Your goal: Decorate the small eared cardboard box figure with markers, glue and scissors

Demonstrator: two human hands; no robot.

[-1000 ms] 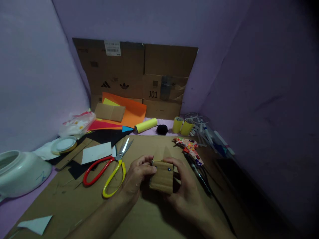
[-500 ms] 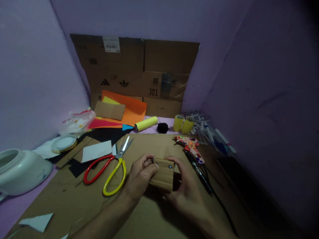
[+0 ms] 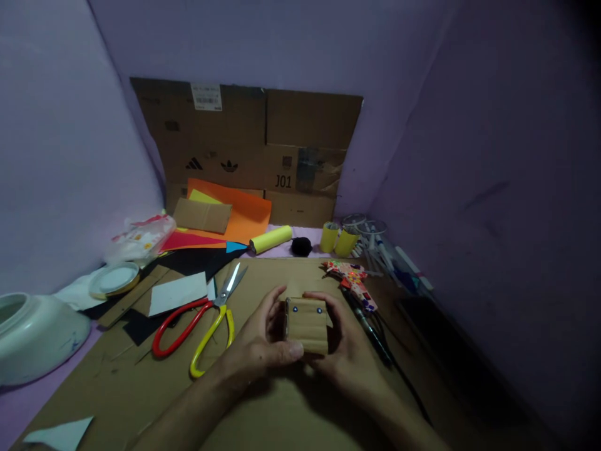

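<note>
A small corrugated cardboard piece [image 3: 307, 326] with two tiny googly eyes near its top edge is held between both hands above the cardboard work mat [image 3: 141, 388]. My left hand [image 3: 260, 341] wraps its left side, thumb pressed along the lower front. My right hand [image 3: 345, 351] cups the right side, fingers curled behind it. Both hands are closed on the piece.
Red and yellow scissors [image 3: 201, 316] lie just left of my hands. A patterned glue gun [image 3: 354, 285] with its cord lies to the right. Coloured paper sheets [image 3: 225, 219], a yellow roll [image 3: 272, 238], yellow cups [image 3: 339, 240], pens [image 3: 389, 257], a tape roll [image 3: 114, 279] and a white bowl [image 3: 32, 335] surround the mat.
The cardboard piece has been turned upright so both googly eyes face me. My left thumb has shifted from the top edge to the lower front.
</note>
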